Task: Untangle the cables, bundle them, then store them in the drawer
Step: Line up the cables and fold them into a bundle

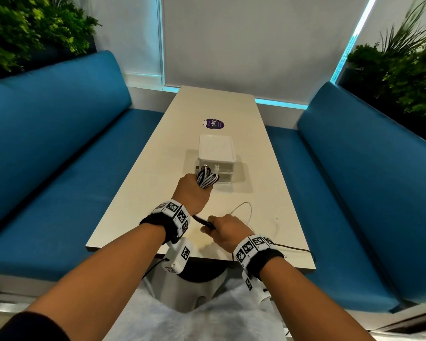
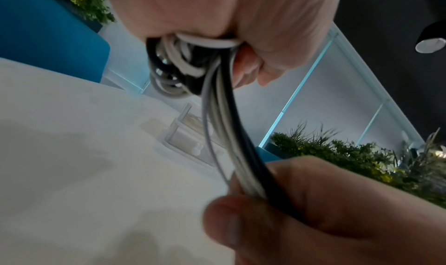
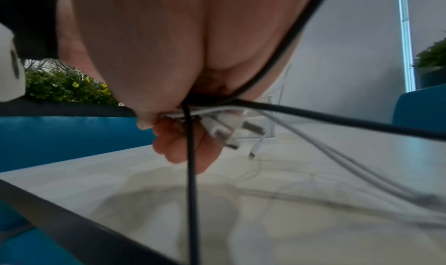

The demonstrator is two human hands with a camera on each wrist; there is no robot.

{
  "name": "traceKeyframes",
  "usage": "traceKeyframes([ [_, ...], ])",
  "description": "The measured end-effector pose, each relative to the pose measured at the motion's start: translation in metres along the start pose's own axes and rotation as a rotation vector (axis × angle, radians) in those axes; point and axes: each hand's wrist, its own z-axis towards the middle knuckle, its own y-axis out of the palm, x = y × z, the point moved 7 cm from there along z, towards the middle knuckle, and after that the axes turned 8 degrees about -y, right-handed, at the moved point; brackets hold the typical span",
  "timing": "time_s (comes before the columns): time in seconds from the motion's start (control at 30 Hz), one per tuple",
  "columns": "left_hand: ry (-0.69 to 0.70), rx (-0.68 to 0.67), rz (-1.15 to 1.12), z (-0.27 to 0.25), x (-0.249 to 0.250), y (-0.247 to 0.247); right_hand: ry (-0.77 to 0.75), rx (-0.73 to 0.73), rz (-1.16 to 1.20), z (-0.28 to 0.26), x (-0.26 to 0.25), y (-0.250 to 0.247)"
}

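Mid-bundling: left hand (image 1: 191, 193) fisted round cables (image 1: 207, 178) at centre frame, right hand (image 1: 225, 230) pinching tails; drawer (image 1: 217, 163) storing left.

drawer box (image 1: 217, 156) mid-table, loose cables (image 1: 244, 212) near edge, bare tabletop (image 1: 138, 193) left

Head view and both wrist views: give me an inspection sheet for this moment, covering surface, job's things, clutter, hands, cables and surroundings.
Surface: pale table, long and narrow.
Job's things: white drawer unit mid-table; whether a drawer is open cannot be told.
Clutter: round purple sticker beyond the unit.
Hands: left hand grips the cable bundle; right hand grips the trailing strands.
Cables: black and white cables, coiled in the left grip; a thin white cable loops loose on the table; plugs dangle.
Surroundings: blue benches both sides, plants behind.
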Motion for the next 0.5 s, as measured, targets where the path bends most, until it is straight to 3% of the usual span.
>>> traceKeyframes([
  [0.2,-0.023,-0.123,0.178,0.004,-0.02,0.004,-0.054,-0.053,-0.073,-0.003,0.006,-0.007],
  [0.5,0.132,-0.474,0.499,-0.026,-0.023,0.025,-0.048,-0.1,0.032,-0.005,0.015,-0.009],
])
